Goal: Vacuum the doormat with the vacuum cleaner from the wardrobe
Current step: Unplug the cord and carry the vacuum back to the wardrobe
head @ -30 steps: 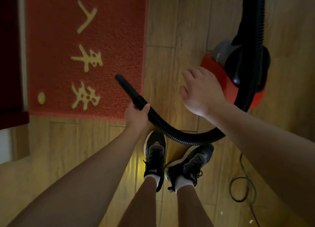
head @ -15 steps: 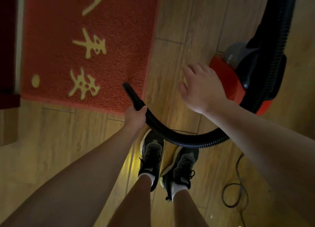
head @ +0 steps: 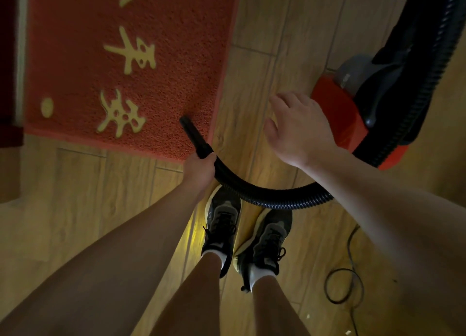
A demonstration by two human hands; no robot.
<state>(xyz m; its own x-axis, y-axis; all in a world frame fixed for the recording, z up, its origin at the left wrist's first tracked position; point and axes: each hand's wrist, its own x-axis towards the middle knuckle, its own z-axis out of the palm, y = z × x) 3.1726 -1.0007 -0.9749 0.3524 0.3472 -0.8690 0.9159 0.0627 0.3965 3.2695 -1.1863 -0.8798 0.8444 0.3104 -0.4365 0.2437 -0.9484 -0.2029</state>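
Observation:
A red doormat [head: 176, 58] with yellow characters lies on the wooden floor at upper left. My left hand [head: 200, 169] grips the black ribbed vacuum hose [head: 277, 202] just behind its nozzle [head: 193, 134], whose tip rests over the mat's near right corner. The hose loops right and up to the red and black vacuum cleaner [head: 335, 113] standing on the floor at right. My right hand [head: 300, 128] hovers with fingers relaxed and spread, holding nothing, just left of the cleaner's body.
My two feet in dark sneakers [head: 222, 224] stand just below the hose loop. A thin black power cord [head: 345, 285] coils on the floor at lower right. A dark red door or furniture edge [head: 8, 58] runs along the left.
The nozzle has slid from further in on the mat toward its near right corner. My view has shifted, so the mat and cleaner sit further right and lower. My right hand stays hovering.

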